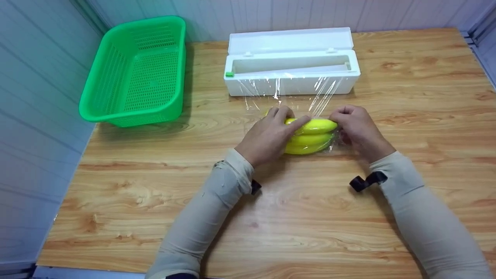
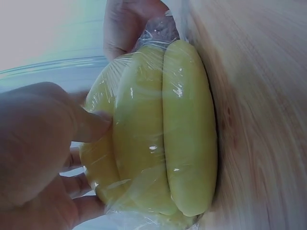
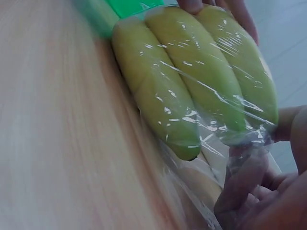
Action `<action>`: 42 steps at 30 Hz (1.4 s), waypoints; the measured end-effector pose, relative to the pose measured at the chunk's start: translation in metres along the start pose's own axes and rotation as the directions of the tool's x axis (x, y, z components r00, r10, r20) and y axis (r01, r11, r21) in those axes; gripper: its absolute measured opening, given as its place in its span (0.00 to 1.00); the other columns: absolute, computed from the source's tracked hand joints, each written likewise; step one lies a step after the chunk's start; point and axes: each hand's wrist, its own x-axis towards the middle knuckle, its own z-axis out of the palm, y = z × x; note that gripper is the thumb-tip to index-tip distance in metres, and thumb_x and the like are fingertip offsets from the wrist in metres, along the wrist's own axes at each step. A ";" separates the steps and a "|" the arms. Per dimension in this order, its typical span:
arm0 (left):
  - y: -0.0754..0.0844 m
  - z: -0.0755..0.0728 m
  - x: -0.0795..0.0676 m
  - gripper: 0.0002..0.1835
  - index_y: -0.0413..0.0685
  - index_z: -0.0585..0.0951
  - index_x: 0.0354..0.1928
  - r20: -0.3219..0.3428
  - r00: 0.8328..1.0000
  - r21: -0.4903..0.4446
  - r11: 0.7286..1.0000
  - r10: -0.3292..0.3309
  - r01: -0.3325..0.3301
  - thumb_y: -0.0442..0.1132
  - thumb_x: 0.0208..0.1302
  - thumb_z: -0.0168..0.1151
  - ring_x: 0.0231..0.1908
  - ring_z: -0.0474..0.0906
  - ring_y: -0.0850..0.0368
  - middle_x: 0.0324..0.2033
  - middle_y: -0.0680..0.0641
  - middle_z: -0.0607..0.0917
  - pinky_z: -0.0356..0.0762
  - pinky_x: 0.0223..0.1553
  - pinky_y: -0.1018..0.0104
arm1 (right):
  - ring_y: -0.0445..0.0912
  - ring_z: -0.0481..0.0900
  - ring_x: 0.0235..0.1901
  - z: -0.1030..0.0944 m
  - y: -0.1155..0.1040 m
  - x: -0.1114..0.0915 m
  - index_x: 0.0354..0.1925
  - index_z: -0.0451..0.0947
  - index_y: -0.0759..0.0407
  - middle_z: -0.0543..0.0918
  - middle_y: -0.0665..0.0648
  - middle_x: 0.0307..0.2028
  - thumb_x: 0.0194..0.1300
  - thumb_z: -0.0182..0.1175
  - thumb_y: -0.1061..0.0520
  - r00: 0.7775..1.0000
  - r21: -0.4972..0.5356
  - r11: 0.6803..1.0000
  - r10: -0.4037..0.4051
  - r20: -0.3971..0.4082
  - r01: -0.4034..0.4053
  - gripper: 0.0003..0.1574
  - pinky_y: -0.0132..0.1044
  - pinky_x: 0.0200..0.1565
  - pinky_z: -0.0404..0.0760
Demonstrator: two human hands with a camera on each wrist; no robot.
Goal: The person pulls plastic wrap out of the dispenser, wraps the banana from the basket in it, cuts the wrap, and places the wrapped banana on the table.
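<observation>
A bunch of yellow bananas [image 1: 310,137] with greenish tips lies on the table, covered by clear cling film [image 3: 211,120]. My left hand [image 1: 267,135] grips the bunch from its left side, thumb over the upper banana and fingers round the far side. At the bananas' right end, my right hand [image 1: 356,130] pinches the film with curled fingers. In the right wrist view the film lies bunched over those fingers [image 3: 244,177]. Wrinkled film runs from the bananas back to the white cling film box [image 1: 292,83], whose lid stands open with a roll inside.
A green plastic basket [image 1: 178,77] stands at the back left of the wooden table [image 1: 155,201]. A small green piece [image 1: 229,74] sits at the box's front left corner. Panelled walls [image 1: 290,19] border the table at the back and left.
</observation>
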 end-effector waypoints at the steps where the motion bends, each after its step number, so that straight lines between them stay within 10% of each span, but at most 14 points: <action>1: 0.000 0.000 0.000 0.33 0.69 0.64 0.64 0.001 1.000 0.005 1.000 -0.004 0.004 0.29 0.59 0.51 0.44 0.64 0.55 0.46 0.50 0.68 0.71 0.31 0.67 | 0.39 0.65 0.13 0.000 0.000 0.000 0.31 0.77 0.59 0.76 0.50 0.23 0.57 0.60 0.60 1.000 -0.033 0.999 -0.021 -0.011 0.020 0.03 0.30 0.13 0.65; 9: -0.003 0.000 0.001 0.23 0.57 0.67 0.61 -0.005 1.000 -0.009 1.000 0.005 -0.005 0.33 0.64 0.48 0.45 0.65 0.56 0.47 0.50 0.70 0.71 0.33 0.68 | 0.42 0.72 0.19 -0.005 0.001 -0.002 0.39 0.77 0.66 0.79 0.56 0.33 0.60 0.61 0.50 0.991 -0.184 0.975 -0.130 -0.035 0.122 0.19 0.34 0.20 0.75; 19: -0.004 0.002 0.001 0.21 0.53 0.68 0.59 -0.044 0.999 -0.031 0.999 0.024 -0.026 0.31 0.63 0.48 0.46 0.65 0.56 0.46 0.49 0.71 0.71 0.37 0.68 | 0.47 0.75 0.27 -0.027 0.005 -0.015 0.42 0.75 0.67 0.77 0.61 0.31 0.63 0.60 0.56 0.974 -0.220 0.949 -0.224 0.035 0.226 0.15 0.32 0.24 0.76; 25: -0.004 0.002 0.001 0.22 0.54 0.67 0.60 -0.024 1.000 -0.044 0.999 0.001 -0.002 0.32 0.64 0.48 0.47 0.65 0.55 0.48 0.49 0.70 0.71 0.36 0.67 | 0.51 0.74 0.29 -0.043 0.004 -0.028 0.47 0.74 0.62 0.77 0.63 0.36 0.62 0.53 0.62 0.962 -0.481 0.841 -0.156 0.224 0.248 0.13 0.35 0.25 0.74; 31: -0.004 0.002 0.001 0.22 0.54 0.68 0.60 -0.029 1.000 -0.062 0.998 -0.001 -0.001 0.33 0.65 0.49 0.47 0.65 0.56 0.48 0.49 0.71 0.71 0.37 0.67 | 0.49 0.73 0.32 -0.055 0.008 -0.038 0.52 0.69 0.59 0.74 0.58 0.34 0.54 0.65 0.55 0.897 -0.647 0.678 -0.041 0.440 0.349 0.28 0.39 0.33 0.74; 35: -0.004 0.002 0.001 0.21 0.54 0.67 0.60 -0.031 0.999 -0.063 0.998 -0.008 0.006 0.34 0.65 0.49 0.47 0.65 0.56 0.48 0.49 0.71 0.71 0.38 0.68 | 0.47 0.72 0.33 -0.053 0.013 -0.041 0.51 0.70 0.56 0.74 0.55 0.33 0.50 0.69 0.45 0.868 -0.706 0.540 -0.102 0.486 0.458 0.33 0.41 0.35 0.72; 38: -0.004 0.002 0.000 0.21 0.55 0.68 0.60 -0.035 0.999 -0.065 0.998 -0.006 0.003 0.34 0.65 0.49 0.47 0.65 0.56 0.48 0.49 0.71 0.71 0.38 0.67 | 0.45 0.74 0.30 -0.051 0.018 -0.039 0.45 0.75 0.54 0.77 0.52 0.30 0.54 0.67 0.47 0.856 -0.703 0.501 -0.183 0.483 0.504 0.22 0.40 0.34 0.72; 42: -0.004 0.001 0.000 0.21 0.54 0.68 0.59 -0.039 0.999 -0.074 0.997 0.007 -0.010 0.33 0.65 0.49 0.46 0.65 0.55 0.48 0.48 0.71 0.72 0.39 0.66 | 0.42 0.76 0.28 -0.050 0.025 -0.035 0.35 0.79 0.51 0.80 0.47 0.26 0.61 0.61 0.53 0.847 -0.661 0.534 -0.267 0.461 0.528 0.04 0.36 0.32 0.74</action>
